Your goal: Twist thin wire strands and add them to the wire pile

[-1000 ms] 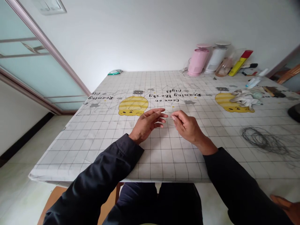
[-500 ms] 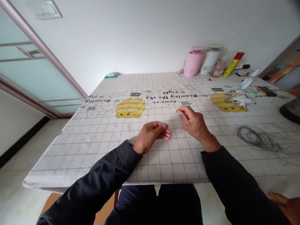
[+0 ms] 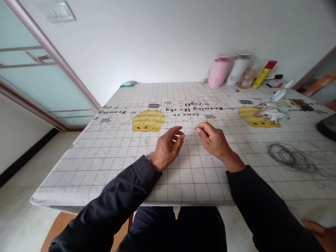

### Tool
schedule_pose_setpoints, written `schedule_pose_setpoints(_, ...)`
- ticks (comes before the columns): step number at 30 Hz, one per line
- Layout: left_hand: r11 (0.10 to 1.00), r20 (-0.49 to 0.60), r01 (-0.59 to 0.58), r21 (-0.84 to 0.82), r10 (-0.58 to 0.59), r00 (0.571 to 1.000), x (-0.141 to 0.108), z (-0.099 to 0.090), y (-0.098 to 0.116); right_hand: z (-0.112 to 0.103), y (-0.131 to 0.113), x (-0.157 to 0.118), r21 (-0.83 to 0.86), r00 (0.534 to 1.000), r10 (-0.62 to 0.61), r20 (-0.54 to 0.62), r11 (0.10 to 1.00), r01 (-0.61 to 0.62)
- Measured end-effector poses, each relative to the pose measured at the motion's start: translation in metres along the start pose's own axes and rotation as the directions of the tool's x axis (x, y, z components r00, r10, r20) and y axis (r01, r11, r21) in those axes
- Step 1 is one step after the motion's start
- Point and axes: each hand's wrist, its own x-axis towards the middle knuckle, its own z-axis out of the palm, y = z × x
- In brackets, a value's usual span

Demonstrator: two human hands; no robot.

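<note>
My right hand point(image 3: 214, 140) is closed in a pinch above the table, with a thin wire point(image 3: 193, 123) at its fingertips; only a short end of it shows clearly. To its left, my left hand point(image 3: 169, 147) is open, the thumb and fingers curved and apart with nothing visible between them. The two hands do not touch. On the right part of the table lies a loose coil of thin dark wire point(image 3: 287, 157). Beneath both hands spreads a white checked tablecloth point(image 3: 118, 168) with printed yellow bears and lettering.
At the back right stand a pink cylindrical device point(image 3: 218, 72), a white one point(image 3: 237, 70) and a yellow-red box point(image 3: 264, 74). Nearer are a clear bottle point(image 3: 281, 91) and a crumpled cloth point(image 3: 270, 112). A green packet point(image 3: 128, 84) lies at the far left corner.
My left hand has opened, its thumb and fingers parting from a pinch. My right hand has shifted slightly left and down, still pinched. The view has moved a little.
</note>
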Motion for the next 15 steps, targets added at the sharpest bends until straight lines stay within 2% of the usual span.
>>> schedule_pose_setpoints(6,0.992,0.055,0.123,0.003,-0.123,0.991,-0.0001,0.0014,-0.001,0.0024,-0.0003,-0.0017,0.006,0.997,-0.013,0.072,1.0,0.013)
schedule_pose_setpoints(11,0.98,0.025,0.192,-0.06,-0.191,0.981,0.0001,0.0031,0.0006,0.004,-0.0019,-0.0024,0.011,0.989,-0.016,0.144,1.0,0.014)
schedule_pose_setpoints(13,0.98,0.028,0.197,-0.039,-0.196,0.98,0.0006,0.0018,0.0009,0.002,0.0,-0.002,0.002,0.987,0.001,0.161,1.0,-0.001)
schedule_pose_setpoints(15,0.986,0.015,0.167,0.019,-0.167,0.986,0.0012,-0.0005,0.0014,-0.0036,0.0055,-0.0003,-0.014,0.991,0.043,0.124,0.999,-0.041)
